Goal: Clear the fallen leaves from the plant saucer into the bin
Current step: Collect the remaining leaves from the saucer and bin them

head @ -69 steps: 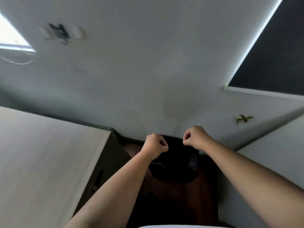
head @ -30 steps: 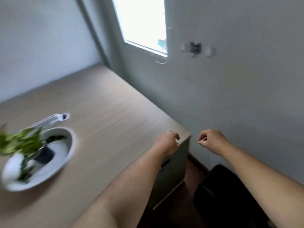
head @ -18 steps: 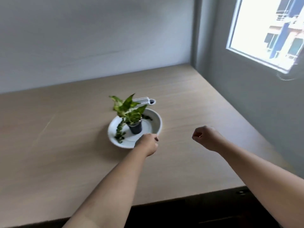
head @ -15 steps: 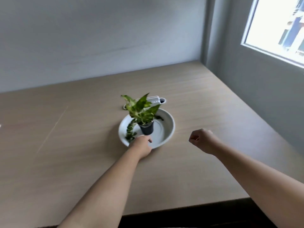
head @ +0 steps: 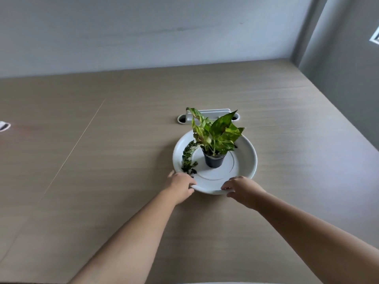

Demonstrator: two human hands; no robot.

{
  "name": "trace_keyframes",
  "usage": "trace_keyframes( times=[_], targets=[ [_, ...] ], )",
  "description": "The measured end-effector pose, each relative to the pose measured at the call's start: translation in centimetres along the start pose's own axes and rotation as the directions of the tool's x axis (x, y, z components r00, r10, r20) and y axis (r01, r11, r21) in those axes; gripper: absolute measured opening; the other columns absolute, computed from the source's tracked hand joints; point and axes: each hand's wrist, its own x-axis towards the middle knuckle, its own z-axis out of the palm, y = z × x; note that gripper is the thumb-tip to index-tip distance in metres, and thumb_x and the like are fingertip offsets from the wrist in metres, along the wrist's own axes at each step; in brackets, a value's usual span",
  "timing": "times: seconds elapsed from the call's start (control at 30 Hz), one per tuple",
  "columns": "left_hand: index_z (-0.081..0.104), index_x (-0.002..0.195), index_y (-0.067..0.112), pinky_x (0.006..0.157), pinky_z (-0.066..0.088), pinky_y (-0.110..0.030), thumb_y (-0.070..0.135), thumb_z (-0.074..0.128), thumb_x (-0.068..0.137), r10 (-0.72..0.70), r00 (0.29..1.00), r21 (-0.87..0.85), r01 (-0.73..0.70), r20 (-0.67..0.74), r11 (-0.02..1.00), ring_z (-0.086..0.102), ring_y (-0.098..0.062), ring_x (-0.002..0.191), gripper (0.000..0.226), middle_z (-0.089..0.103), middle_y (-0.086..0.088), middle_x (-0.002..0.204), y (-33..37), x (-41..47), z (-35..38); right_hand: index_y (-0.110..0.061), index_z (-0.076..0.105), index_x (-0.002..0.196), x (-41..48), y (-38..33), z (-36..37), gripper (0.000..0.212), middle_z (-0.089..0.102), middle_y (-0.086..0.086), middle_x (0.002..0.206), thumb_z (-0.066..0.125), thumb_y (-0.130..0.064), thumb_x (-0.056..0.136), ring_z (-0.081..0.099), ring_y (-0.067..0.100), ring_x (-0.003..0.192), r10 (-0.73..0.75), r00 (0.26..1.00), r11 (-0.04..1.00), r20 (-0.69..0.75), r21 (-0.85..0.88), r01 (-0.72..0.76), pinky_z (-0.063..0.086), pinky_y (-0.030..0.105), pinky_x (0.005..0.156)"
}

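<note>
A white round saucer (head: 249,158) sits on the wooden table, with a small black pot (head: 214,161) holding a green variegated plant (head: 217,134) at its middle. A strip of fallen leaves (head: 187,158) lies along the saucer's left inner side. A dark leaf scrap (head: 235,146) lies behind the plant. My left hand (head: 181,186) is at the near-left rim with its thumb over the edge. My right hand (head: 242,188) grips the near rim with curled fingers. The bin is out of view.
A white cable grommet (head: 208,116) is set into the table just behind the saucer. A small white object (head: 4,126) lies at the far left edge. Grey walls bound the table at the back and right.
The view swung from the dark bin on the floor to the table. Both hands, loose fists before, have reached forward and closed on the saucer's near rim.
</note>
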Motion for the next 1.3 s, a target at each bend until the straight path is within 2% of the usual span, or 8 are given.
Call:
trace_keyframes(
  times=[0.27,0.43,0.6,0.77,0.87,0.97,1.1,1.3],
  targets=[
    [0.060,0.125,0.031,0.105,0.025,-0.028,0.040,0.064,0.086,0.090,0.992,-0.079,-0.097,-0.087,0.992,0.045,-0.018,0.126,0.041,0.059,0.005,0.130,1.6,0.2,1.5,-0.026,0.057,0.123,0.6,2.5,-1.4,0.039,0.063,-0.002,0.126,0.062,-0.022,0.085,0.052,0.020,0.121,-0.015,0.999,0.970,-0.031,-0.242,0.007,0.039,0.034,0.103],
    [0.063,0.121,0.031,0.110,0.025,-0.034,0.044,0.073,0.076,-0.004,0.998,-0.026,0.002,-0.061,1.000,0.045,-0.018,0.127,0.048,0.059,0.006,0.130,-1.2,0.9,-0.8,-0.023,0.054,0.127,0.7,0.0,0.2,0.042,0.061,0.000,0.126,0.060,-0.027,0.086,0.053,0.022,0.119,-0.133,0.991,0.978,0.004,-0.160,0.132,0.043,0.036,0.101],
    [0.067,0.116,0.031,0.110,0.023,-0.033,0.045,0.067,0.081,-0.021,0.994,-0.048,0.016,-0.108,0.999,0.048,-0.017,0.122,0.037,0.064,0.006,0.122,-0.7,-0.1,0.1,-0.030,0.062,0.115,1.1,1.2,-0.2,0.032,0.070,-0.006,0.111,0.058,-0.015,0.087,0.061,0.018,0.107,-0.081,0.997,0.988,0.000,-0.131,0.080,0.048,0.030,0.091],
    [0.058,0.129,0.028,0.112,0.018,-0.029,0.041,0.062,0.086,0.080,0.985,-0.089,-0.095,-0.156,0.991,0.044,-0.015,0.126,0.045,0.058,0.005,0.129,2.1,-1.1,2.5,-0.031,0.059,0.121,1.1,3.9,-1.5,0.042,0.062,-0.008,0.129,0.051,-0.009,0.086,0.049,0.017,0.125,-0.023,0.989,0.948,-0.146,-0.319,-0.025,0.034,0.033,0.110],
    [0.054,0.132,0.027,0.115,0.017,-0.032,0.041,0.063,0.085,0.071,0.988,-0.100,-0.085,-0.138,0.991,0.040,-0.016,0.131,0.050,0.052,0.004,0.135,1.7,-1.0,2.2,-0.025,0.049,0.133,0.5,2.1,-1.1,0.049,0.052,-0.007,0.139,0.058,-0.019,0.086,0.043,0.015,0.131,-0.099,0.989,0.952,-0.113,-0.301,0.061,0.027,0.036,0.115],
    [0.057,0.127,0.027,0.115,0.018,-0.034,0.039,0.065,0.084,0.001,0.994,-0.068,-0.009,-0.110,0.998,0.041,-0.018,0.130,0.046,0.054,0.004,0.135,-0.4,-0.5,0.5,-0.024,0.052,0.129,0.4,-0.6,0.1,0.044,0.057,-0.004,0.132,0.060,-0.023,0.086,0.051,0.017,0.123,-0.185,0.979,0.967,-0.086,-0.195,0.165,0.039,0.036,0.107],
    [0.065,0.118,0.029,0.115,0.020,-0.037,0.039,0.065,0.084,-0.046,0.995,-0.046,0.042,-0.088,0.998,0.048,-0.017,0.126,0.035,0.061,0.006,0.127,-1.9,-0.3,-0.6,-0.023,0.062,0.115,0.6,-0.4,0.3,0.028,0.066,-0.002,0.115,0.059,-0.018,0.088,0.060,0.021,0.107,-0.115,0.991,0.984,-0.064,-0.144,0.105,0.051,0.033,0.086],
    [0.072,0.106,0.026,0.094,0.034,-0.027,0.046,0.068,0.080,0.001,0.993,-0.117,-0.015,-0.115,0.993,0.058,-0.019,0.107,0.033,0.069,0.001,0.108,0.9,-0.6,0.7,-0.029,0.066,0.109,0.4,2.5,-1.3,0.041,0.068,-0.006,0.115,0.052,0.000,0.084,0.063,0.020,0.103,0.019,0.994,0.993,-0.104,-0.116,-0.031,0.053,0.037,0.089]
  ],
)
